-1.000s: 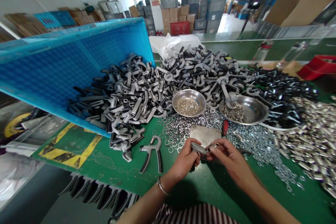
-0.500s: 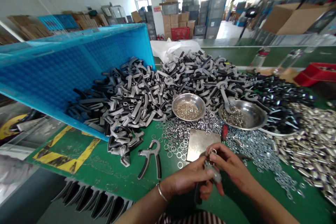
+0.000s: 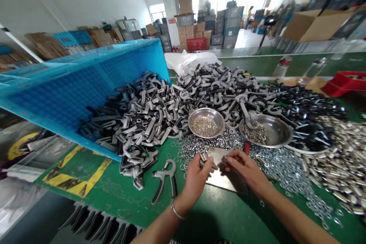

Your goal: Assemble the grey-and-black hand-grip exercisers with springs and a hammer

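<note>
My left hand point(image 3: 196, 177) is closed around a silver coiled spring point(image 3: 204, 156), with a grey piece showing by its fingertips. Over the metal plate point(image 3: 215, 153), my right hand point(image 3: 246, 167) pinches a small dark grey part point(image 3: 224, 160), mostly hidden by the fingers. A dark shape lies under that hand; I cannot tell whether it is a handle or a shadow. To the left, an assembled hand grip point(image 3: 166, 177) with two black-and-grey handles and a spring rests on the green table point(image 3: 128, 194). Loose metal rings point(image 3: 183, 166) lie between it and the plate.
A tipped blue crate point(image 3: 114, 72) spills a heap of grey-black handles point(image 3: 148, 110). Two metal bowls point(image 3: 206, 111) point(image 3: 278, 131) hold small parts. Nuts point(image 3: 288, 171), silver cylinders point(image 3: 340, 156) and black-handled bolts point(image 3: 311, 103) are piled at right. A red-handled tool point(image 3: 246, 147) touches the plate's corner.
My hands have moved up and apart, from close together near the table's front edge to over the plate. A coiled spring now shows in my left hand. The view has tilted slightly upward.
</note>
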Demonstrator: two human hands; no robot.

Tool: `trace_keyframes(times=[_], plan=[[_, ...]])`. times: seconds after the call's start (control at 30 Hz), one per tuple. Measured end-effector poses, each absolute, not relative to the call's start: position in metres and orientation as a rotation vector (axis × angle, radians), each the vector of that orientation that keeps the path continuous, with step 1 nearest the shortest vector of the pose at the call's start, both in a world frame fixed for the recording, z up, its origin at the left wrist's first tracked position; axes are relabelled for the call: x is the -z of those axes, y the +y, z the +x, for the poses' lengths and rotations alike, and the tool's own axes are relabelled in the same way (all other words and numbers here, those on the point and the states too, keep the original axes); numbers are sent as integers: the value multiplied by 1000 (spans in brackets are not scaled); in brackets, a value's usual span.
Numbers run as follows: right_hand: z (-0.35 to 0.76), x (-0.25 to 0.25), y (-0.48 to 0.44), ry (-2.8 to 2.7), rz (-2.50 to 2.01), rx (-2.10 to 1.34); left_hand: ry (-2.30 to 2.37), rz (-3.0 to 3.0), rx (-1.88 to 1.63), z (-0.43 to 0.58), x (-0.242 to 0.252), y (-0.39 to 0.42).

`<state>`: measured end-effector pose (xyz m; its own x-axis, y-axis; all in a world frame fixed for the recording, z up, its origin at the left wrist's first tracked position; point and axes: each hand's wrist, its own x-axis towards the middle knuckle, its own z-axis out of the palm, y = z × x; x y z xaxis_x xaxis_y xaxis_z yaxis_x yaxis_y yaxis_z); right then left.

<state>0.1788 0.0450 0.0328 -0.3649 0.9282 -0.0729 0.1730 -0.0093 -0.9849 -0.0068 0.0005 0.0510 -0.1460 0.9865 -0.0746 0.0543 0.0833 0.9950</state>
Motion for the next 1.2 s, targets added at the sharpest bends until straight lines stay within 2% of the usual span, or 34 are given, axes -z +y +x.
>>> trace_keyframes(times=[0.07,0.13,0.27,0.4,0.47,0.57,0.67,0.73,0.83,0.97,1.1,1.2], plan=[[168,-36,25,-1121,-1057,-1799,1382,1204,-1269,1,-51,-1],[159,-36,11,-831,-942,-1978,1378,1285,-1275,9,-48,-1],[155,-31,5,-689,-858,-2069,1450,1384,-1243,15,-41,-2],[159,-28,4,-834,-901,-2006,1514,1399,-1220,17,-38,-4],[163,-29,2,-1064,-978,-1833,1554,1371,-1217,20,-40,-6],[170,-33,0,-1558,-1049,-1279,1544,1325,-1231,24,-48,-10],[174,-36,1,-1943,-897,-725,1454,1289,-1243,26,-58,-15],[172,-37,-1,-2059,-843,-519,1456,1252,-1255,27,-61,-17],[176,-33,-5,-2185,-947,-422,1517,1182,-1262,26,-57,-14],[238,-21,4,-2409,-1182,-558,1489,1092,-1253,23,-43,0],[355,-17,54,-2130,-1853,-172,1454,1005,-1248,25,-38,12],[419,-25,109,-2037,-2030,-60,1411,975,-1189,38,-40,10]])
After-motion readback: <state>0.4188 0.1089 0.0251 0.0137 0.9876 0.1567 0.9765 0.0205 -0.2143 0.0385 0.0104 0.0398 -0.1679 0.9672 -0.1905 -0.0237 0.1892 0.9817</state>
